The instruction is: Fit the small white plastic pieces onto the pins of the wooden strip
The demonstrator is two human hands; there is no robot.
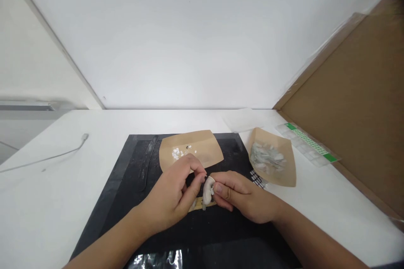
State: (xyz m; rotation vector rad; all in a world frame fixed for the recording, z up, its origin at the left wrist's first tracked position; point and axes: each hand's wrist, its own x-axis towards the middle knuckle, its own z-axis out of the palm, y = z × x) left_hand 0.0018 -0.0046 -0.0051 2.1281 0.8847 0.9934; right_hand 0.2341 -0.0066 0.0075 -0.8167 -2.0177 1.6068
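Note:
My left hand [176, 189] is closed, thumb and index fingertips pinched together; whatever they hold is too small to make out. Close beside it, my right hand [241, 193] is closed too, its thumb pressed towards the bent index finger. A pale, wrinkled cover with a rolled rim, like a finger cot [207, 191], appears to sit over that index finger, which points down. A tiny whitish piece shows by the right thumb, but its kind is unclear. Beneath the hands, a narrow yellowish strip [198, 204] lies on the black mat [221, 229], partly hidden.
Behind the hands, a brown paper tray [202, 145] carries small white pieces. Another paper tray [288, 176] at right contains many translucent pale pieces. Farther right lies a clear compartment box [311, 145] with green labels. A dark strip [148, 164] and a grey cable [47, 162] are at left.

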